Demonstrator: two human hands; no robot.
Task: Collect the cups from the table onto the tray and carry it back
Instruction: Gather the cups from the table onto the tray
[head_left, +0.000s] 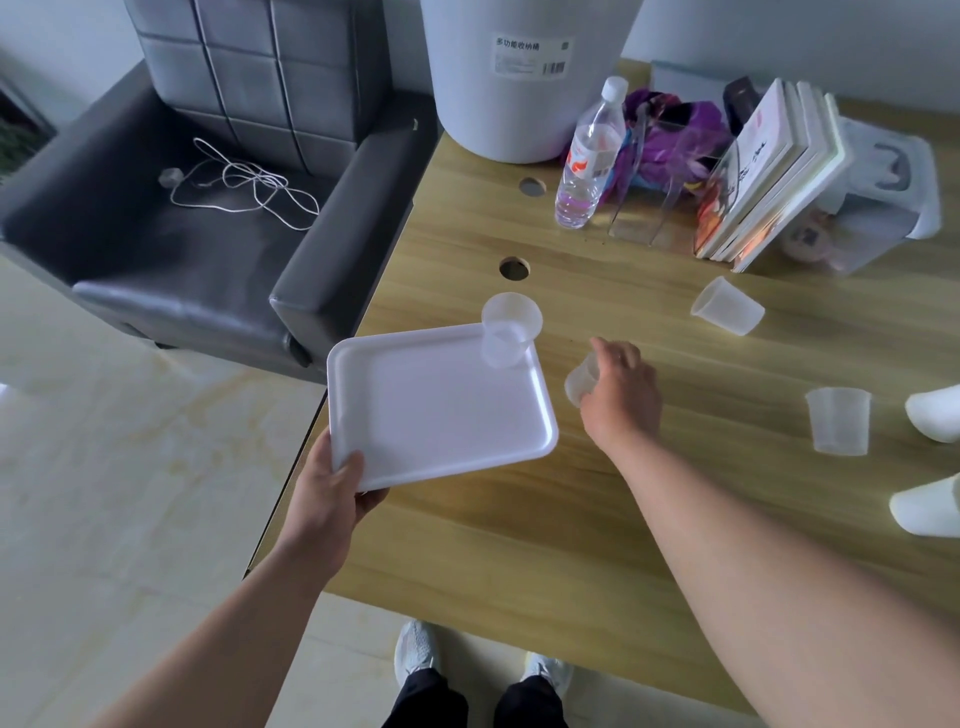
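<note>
My left hand grips the near-left corner of a white rectangular tray, held over the wooden table's left edge. One clear plastic cup stands upright in the tray's far right corner. My right hand is closed around a second clear cup, tilted, just right of the tray. Another clear cup lies on its side farther back on the table. An upright clear cup stands to the right. Two white cups lie at the right edge.
A water bottle, a large white bin, a purple bag, leaning books and a clear box crowd the table's far side. A black armchair with a white cable stands left. My feet are below.
</note>
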